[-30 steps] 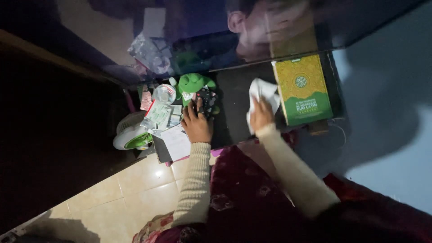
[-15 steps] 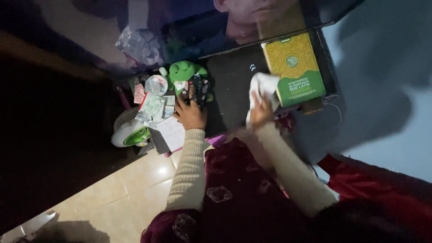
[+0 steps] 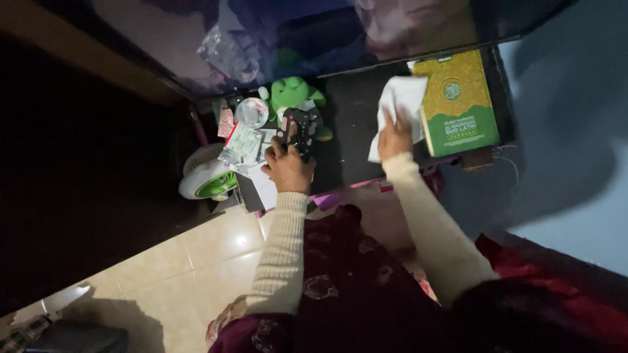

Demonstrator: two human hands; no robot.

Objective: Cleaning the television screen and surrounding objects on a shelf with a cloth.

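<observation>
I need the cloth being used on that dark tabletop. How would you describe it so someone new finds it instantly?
Start at the dark tabletop under the mirror. Find the green and gold book at its right end; the crumpled white cloth lies against the book's left edge, under the right hand. It is the only plain white, soft thing there.

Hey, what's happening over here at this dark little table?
A person in cream sleeves leans over a low black table. The right hand presses a white cloth onto the tabletop, beside a green and yellow book. The left hand rests on a dark patterned pouch in front of a green plush toy. A small white and green fan sits at the table's left edge.
</observation>
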